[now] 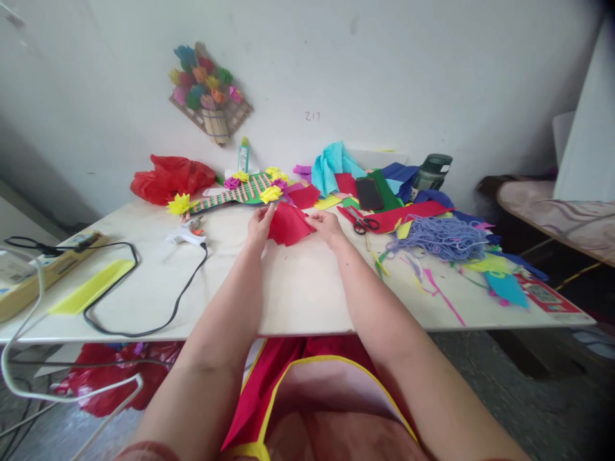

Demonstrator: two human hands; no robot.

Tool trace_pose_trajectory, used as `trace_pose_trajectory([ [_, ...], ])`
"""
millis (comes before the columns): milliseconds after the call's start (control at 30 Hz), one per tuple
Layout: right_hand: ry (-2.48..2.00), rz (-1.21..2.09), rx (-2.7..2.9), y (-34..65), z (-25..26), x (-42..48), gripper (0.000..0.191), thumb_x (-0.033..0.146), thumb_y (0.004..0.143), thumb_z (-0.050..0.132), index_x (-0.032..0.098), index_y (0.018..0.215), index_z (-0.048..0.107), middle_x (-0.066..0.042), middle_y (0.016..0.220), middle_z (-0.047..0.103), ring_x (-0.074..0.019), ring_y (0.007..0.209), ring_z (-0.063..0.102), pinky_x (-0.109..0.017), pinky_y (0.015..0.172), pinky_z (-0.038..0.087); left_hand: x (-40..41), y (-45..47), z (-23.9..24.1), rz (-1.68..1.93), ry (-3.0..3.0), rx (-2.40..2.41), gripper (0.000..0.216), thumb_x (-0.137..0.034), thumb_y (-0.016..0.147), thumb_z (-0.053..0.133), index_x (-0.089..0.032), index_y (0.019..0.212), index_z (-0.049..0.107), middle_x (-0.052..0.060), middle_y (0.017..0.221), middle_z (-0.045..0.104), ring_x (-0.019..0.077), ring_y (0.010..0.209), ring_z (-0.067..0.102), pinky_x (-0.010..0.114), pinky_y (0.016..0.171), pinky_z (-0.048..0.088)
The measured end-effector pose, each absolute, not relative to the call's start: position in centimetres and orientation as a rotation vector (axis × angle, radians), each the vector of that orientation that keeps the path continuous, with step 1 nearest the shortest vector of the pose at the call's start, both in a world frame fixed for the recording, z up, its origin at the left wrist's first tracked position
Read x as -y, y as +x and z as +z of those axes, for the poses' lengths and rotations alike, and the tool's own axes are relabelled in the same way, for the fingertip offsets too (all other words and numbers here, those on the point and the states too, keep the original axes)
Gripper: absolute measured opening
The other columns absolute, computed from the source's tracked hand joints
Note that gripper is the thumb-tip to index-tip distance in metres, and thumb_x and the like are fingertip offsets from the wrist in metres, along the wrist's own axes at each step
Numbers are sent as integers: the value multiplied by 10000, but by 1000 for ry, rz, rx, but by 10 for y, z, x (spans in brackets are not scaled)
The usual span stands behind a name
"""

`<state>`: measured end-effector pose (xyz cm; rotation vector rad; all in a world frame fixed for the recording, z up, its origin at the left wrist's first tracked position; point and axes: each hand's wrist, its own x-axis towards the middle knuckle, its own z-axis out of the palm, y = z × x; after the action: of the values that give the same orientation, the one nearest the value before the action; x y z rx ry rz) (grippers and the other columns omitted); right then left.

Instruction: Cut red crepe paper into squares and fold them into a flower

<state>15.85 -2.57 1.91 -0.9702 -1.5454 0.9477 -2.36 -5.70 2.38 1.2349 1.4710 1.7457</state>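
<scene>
A folded piece of red paper (289, 225) is held above the white table (298, 301) between both my hands. My left hand (260, 224) pinches its left edge, fingers closed on it. My right hand (327, 225) grips its right corner the same way. Just behind the paper lies a green striped craft board with yellow and pink paper flowers (245, 189).
A glue gun (185, 238) with a black cord lies to the left, near a power strip (45, 262) and a yellow strip (91, 287). Scissors (364, 223), purple yarn (439, 238), coloured paper scraps and a dark bottle (431, 171) crowd the right. A red bag (170, 176) sits at the back left.
</scene>
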Motion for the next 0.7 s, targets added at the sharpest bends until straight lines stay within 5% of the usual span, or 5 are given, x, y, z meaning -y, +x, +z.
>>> trace_pose_trajectory([
  [300, -795, 1317, 1493, 160, 31, 40, 266, 361, 515, 731, 167, 624, 586, 47, 540, 567, -90, 495, 515, -221, 513, 427, 66, -18, 33, 1790, 1295, -1265, 516, -524, 652, 633, -146, 1001, 595, 83, 951, 660, 159, 831, 614, 247, 711, 467],
  [500, -786, 1363, 1456, 160, 31, 42, 235, 326, 534, 727, 162, 632, 591, 33, 535, 580, -92, 489, 530, -209, 473, 434, 69, -20, 32, 1626, 1286, -1278, 422, -536, 579, 696, -145, 700, 594, 28, 652, 624, 136, 574, 571, 232, 522, 429],
  [700, -821, 1315, 1420, 161, 27, 36, 247, 276, 535, 730, 170, 737, 634, 16, 600, 622, -96, 529, 551, -198, 467, 437, 65, -21, 30, 1639, 1266, -1359, 417, -555, 589, 674, -156, 646, 569, 20, 601, 597, 127, 533, 544, 226, 481, 409],
])
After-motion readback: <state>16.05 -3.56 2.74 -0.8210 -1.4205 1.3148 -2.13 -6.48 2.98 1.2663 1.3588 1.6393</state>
